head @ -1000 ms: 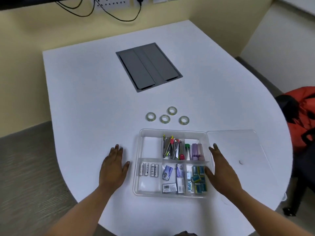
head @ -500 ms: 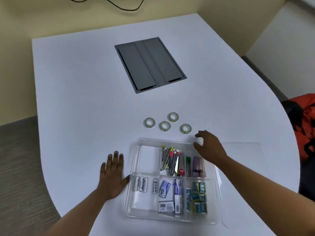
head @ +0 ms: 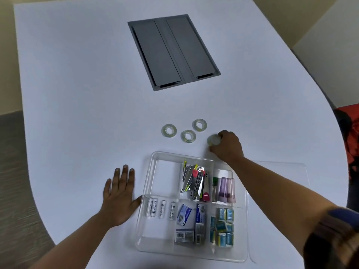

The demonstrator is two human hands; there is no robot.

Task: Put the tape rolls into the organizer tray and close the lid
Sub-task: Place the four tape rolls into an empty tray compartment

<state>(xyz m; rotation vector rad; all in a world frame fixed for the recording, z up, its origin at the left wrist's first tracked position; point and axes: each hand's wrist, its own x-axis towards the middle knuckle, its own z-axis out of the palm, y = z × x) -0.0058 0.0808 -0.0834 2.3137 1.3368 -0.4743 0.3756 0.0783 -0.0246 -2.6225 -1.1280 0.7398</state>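
Note:
A clear organizer tray sits on the white table near me, its compartments holding batteries, clips, small boxes and tubes; the top-left compartment looks bare. Three clear tape rolls lie beyond it: the left one, the middle one, the far one. My right hand is just past the tray's far right corner, fingers closed on a fourth tape roll, tilted up off the table. My left hand lies flat, fingers spread, against the tray's left wall. The clear lid lies flat to the tray's right.
A grey cable hatch is set into the table farther back. The table's curved edge runs down the right side, with a red and black bag beyond it. Floor shows at the left.
My right hand has reached forward from the tray's right wall, over the tray, and closed on the rightmost tape roll, tipping it up. My left hand stays flat beside the tray.

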